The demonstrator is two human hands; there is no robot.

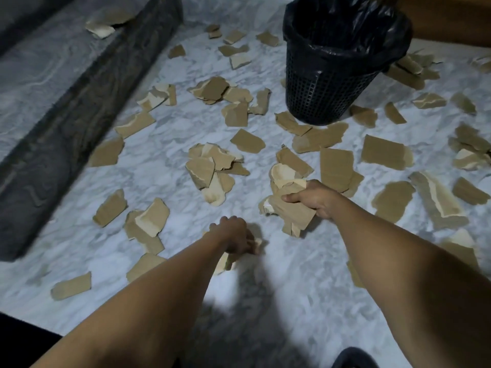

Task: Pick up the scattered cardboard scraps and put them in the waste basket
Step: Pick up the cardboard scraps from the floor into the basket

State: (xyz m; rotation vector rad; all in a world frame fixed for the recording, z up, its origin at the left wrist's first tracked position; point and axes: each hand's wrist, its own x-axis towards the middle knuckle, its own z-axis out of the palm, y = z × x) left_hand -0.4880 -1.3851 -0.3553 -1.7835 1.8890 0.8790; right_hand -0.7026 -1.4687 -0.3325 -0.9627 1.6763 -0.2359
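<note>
Nearest the camera, two bare forearms reached forward and down over the white marbled floor [292, 282], with a dark rounded shape [354, 358] at the bottom edge, too cropped to identify. The left hand [236, 239] was low at the floor, fingers curled down onto a pale cardboard scrap [225, 262] beneath it; motion blur hid whether the scrap was fully gripped or only touched. The right hand [312, 199] was closed in a fist around a bunch of cardboard scraps [288, 205], several pieces pressed together and sticking out above and below the fingers, held just above the floor. Loose cardboard scraps [248, 140] lay scattered over most of the floor, brown face up or pale torn side up, some overlapping in small heaps, some single. The waste basket [322, 87], black with a perforated wall and a black plastic liner [345, 25] folded over its rim, stood upright on the floor beyond the right hand, well apart from both hands; scraps lay around its base, at least one touching it. Its inside was too dark to see contents. A dark stone ledge [79, 123] ran diagonally along the left, with two scraps [102, 29] resting on the grey surface behind it
</note>
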